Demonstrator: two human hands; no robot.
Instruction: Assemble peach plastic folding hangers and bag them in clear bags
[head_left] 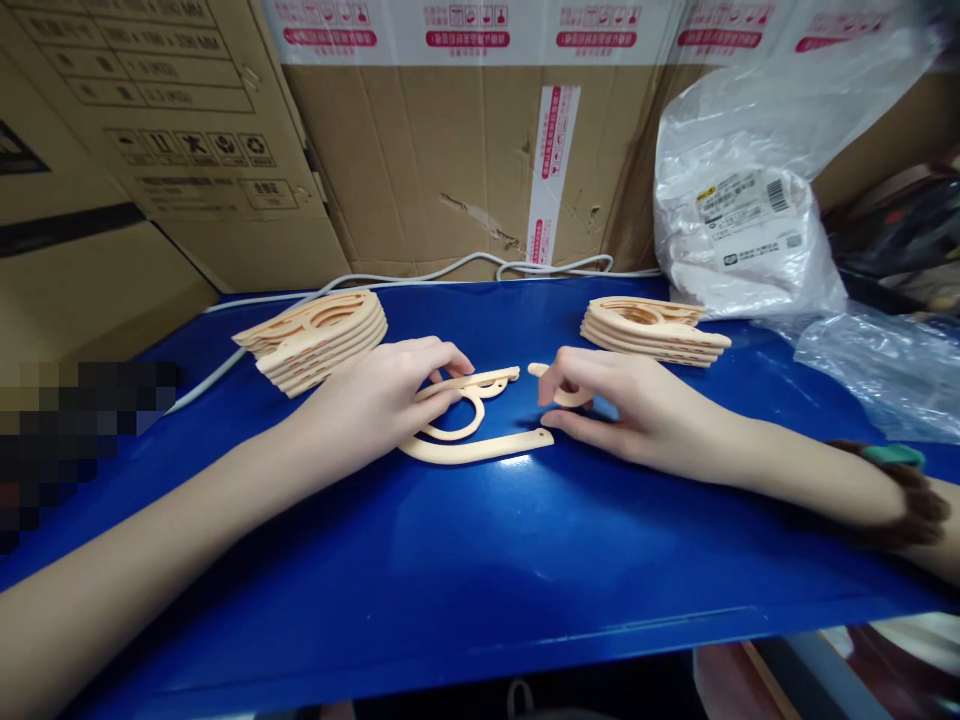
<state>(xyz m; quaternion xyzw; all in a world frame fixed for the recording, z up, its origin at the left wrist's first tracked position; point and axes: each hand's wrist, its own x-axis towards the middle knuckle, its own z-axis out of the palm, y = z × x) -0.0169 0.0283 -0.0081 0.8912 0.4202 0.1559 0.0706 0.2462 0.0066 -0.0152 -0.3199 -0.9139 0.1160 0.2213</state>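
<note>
My left hand is closed around a beige plastic hanger piece with a ring-shaped part, a straight bar and a long curved arm ending in a small hole. The arm's end lies low over the blue tabletop. Across a small gap, my right hand has its fingers curled round a smaller beige curved piece. Its tip pokes out past the fingers; the rest is partly hidden. The two pieces are apart.
One stack of similar beige pieces stands behind my left hand, another stack behind my right. A white cable runs along the table's back edge. Cardboard boxes stand behind; a plastic bag sits at back right.
</note>
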